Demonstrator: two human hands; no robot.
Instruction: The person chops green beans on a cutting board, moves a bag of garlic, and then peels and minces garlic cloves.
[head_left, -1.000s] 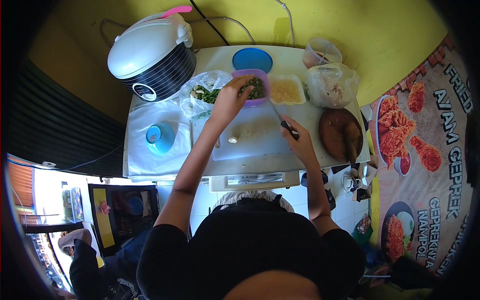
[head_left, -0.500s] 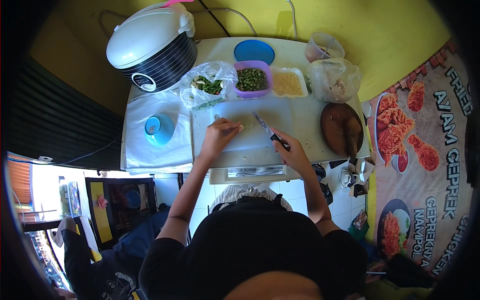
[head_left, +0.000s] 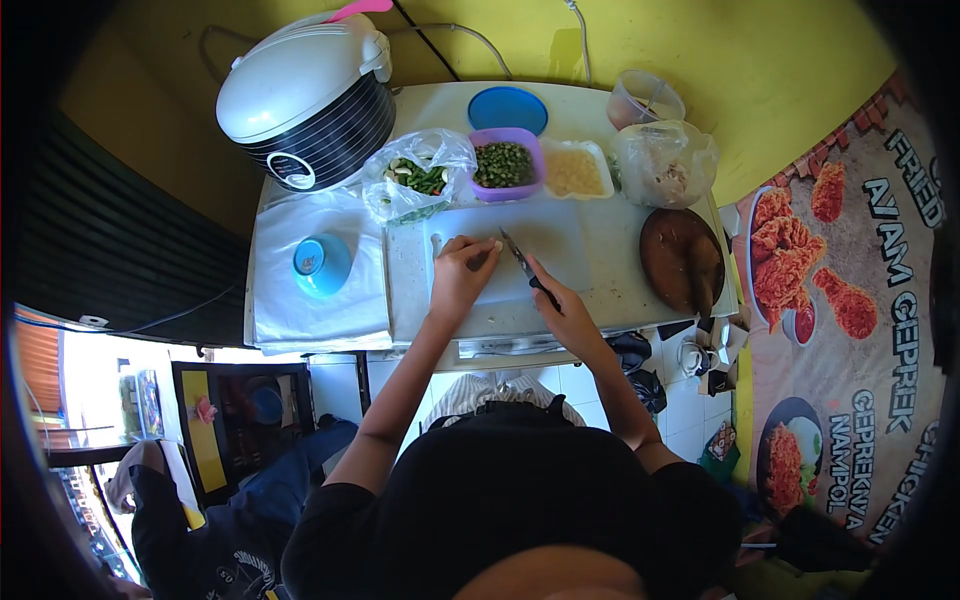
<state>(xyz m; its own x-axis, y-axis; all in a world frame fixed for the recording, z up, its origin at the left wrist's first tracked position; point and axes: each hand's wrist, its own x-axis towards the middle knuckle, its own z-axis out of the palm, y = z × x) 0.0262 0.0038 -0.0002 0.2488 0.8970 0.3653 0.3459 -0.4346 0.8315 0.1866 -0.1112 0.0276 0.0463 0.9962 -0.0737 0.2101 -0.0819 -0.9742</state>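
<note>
A knife with a black handle is in my right hand, its blade pointing up and left. My left hand pinches a small pale piece that might be garlic; its kind is too small to be sure of. The blade tip is close beside that piece. Both hands are over a whitish translucent cutting board. Just beyond the board are an open plastic bag of green chillies and pale cloves, a purple tub of chopped green vegetables and a white tub of pale pieces.
A rice cooker stands at the back left, with an upturned blue bowl in front. On the right are a brown stone mortar with its pestle, a plastic bag and a clear container. A blue lid lies behind.
My left hand has moved right with the pale piece, and my right hand has shifted slightly left. The knife tip and the piece are now closer together.
</note>
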